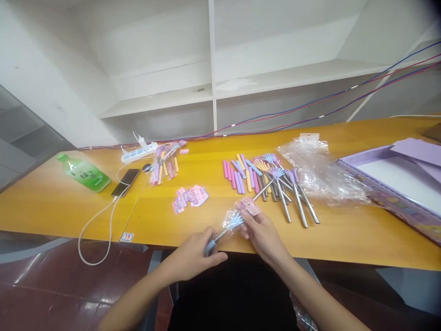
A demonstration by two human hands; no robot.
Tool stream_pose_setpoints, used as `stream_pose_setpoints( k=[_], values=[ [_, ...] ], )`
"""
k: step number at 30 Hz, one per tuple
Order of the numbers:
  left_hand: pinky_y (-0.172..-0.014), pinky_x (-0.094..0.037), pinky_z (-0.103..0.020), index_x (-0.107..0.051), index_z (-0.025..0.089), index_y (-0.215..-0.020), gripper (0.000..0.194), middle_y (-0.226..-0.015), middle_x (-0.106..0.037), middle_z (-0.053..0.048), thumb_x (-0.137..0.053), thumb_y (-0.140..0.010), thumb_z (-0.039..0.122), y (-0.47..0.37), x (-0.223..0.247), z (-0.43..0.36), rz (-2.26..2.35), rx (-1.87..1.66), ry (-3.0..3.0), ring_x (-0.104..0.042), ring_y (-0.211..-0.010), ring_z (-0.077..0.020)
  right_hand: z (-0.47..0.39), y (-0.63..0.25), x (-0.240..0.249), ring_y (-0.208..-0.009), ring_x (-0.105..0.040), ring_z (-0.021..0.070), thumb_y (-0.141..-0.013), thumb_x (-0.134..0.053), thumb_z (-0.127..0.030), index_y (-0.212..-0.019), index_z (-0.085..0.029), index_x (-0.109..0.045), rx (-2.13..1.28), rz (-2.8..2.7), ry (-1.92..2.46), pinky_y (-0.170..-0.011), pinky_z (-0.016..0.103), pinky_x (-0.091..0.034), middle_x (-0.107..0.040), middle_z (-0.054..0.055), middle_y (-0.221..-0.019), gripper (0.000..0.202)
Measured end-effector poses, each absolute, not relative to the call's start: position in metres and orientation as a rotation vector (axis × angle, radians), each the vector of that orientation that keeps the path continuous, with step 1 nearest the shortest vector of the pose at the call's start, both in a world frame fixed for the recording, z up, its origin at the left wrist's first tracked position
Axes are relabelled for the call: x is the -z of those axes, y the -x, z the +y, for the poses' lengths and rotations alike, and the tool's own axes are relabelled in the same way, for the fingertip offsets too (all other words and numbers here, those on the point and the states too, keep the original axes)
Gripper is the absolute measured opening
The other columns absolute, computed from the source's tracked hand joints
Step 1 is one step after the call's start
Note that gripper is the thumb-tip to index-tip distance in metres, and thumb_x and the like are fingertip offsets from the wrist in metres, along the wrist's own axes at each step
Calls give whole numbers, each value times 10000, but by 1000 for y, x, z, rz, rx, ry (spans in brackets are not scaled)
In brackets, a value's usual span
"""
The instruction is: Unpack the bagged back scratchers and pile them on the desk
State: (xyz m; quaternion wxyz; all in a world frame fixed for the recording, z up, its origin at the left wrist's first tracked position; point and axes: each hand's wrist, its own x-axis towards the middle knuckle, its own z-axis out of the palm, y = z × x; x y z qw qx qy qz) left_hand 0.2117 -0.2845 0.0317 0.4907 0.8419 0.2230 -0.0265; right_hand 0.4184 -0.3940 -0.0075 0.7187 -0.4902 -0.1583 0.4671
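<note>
The blue scratcher [235,221] is held aslant between the hands above the table's [158,218] near edge, its head covered by a clear bag [228,215]. Its handle is gripped by the curled fingers of the left hand [198,255], the thumb pointed rightward. The clear bag, at its pink card [251,206], is pinched by the right hand [258,231], angled inward.
</note>
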Motion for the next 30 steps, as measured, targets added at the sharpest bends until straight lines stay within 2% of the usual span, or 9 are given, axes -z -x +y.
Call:
stream_pose_setpoints(
  k=[3, 5, 7, 9, 11, 14, 17, 23, 30],
  values=[
    [-507, -465, -219, -490, 215, -1254, 464, -822, -686, -7, -584, -1043, 616, -217, -21, -291, 358, 155, -1399, -619, -528, -129, -406, -406, 4, -533, -481, 89, -829, -860, -630, -1057, -151, -697, -1176, -390, 1070, -493, 223, -429, -560, -33, -638, 555],
    [-474, -496, -219, -469, 209, -1260, 496, -813, -695, -19, -602, -1031, 628, -222, -3, -300, 267, 125, -1102, -690, -522, -166, -413, -400, 5, -524, -511, 99, -856, -818, -665, -993, -144, -694, -1278, -481, 1109, -497, 235, -464, -578, -19, -624, 554],
    [-441, -510, -210, -470, 210, -1228, 464, -846, -711, -32, -591, -1042, 617, -226, 13, -311, 251, 50, -958, -728, -515, -189, -417, -399, 9, -509, -553, 118, -880, -780, -683, -1032, -153, -672, -1299, -594, 1193, -493, 255, -501, -618, -6, -647, 562],
    [-396, -486, -177, -451, 226, -1326, 453, -886, -727, -34, -566, -1071, 583, -228, 20, -318, 286, -6, -939, -717, -473, -173, -418, -404, 16, -499, -587, 129, -891, -780, -658, -1209, -190, -605, -1147, -670, 1321, -472, 273, -528, -693, 12, -785, 591],
    [-361, -443, -144, -357, 266, -1512, 551, -896, -739, -32, -562, -1087, 549, -227, 18, -320, 318, -13, -977, -694, -439, -150, -420, -411, 21, -566, -647, 144, -902, -794, -602, -1304, -240, -532, -910, -752, 1440, -481, 284, -568, -726, 49, -993, 600],
    [-330, -396, -128, -240, 281, -1653, 702, -864, -729, -16, -570, -1088, 534, -223, 8, -316, 356, -25, -1017, -663, -411, -125, -423, -420, 23, -863, -740, 204, -957, -759, -514, -1159, -244, -628, -639, -1040, 1526, -624, 307, -653, -685, 113, -1194, 362],
    [-303, -381, -140, -222, 250, -1690, 759, -862, -721, -16, -583, -1082, 526, -220, 3, -312, 374, -39, -1054, -642, -400, -116, -425, -421, 18, -1033, -737, 239, -1013, -699, -436, -1064, -247, -692, -420, -1254, 1536, -757, 338, -682, -679, 117, -1192, 196],
    [-311, -392, -141, -296, 216, -1676, 737, -877, -708, -26, -591, -1077, 528, -219, 1, -310, 376, -30, -1126, -623, -403, -95, -424, -409, 17, -1018, -772, 223, -1062, -617, -325, -1123, -243, -684, -257, -1332, 1577, -827, 351, -692, -748, 108, -1177, 122],
    [-323, -397, -138, -370, 216, -1626, 677, -885, -701, -23, -590, -1074, 541, -219, 0, -311, 372, 34, -1142, -616, -401, -82, -423, -412, 23, -964, -786, 214, -1054, -579, -306, -990, -236, -651, -217, -1306, 1638, -780, 321, -677, -773, 97, -1117, 119]
  ],
)
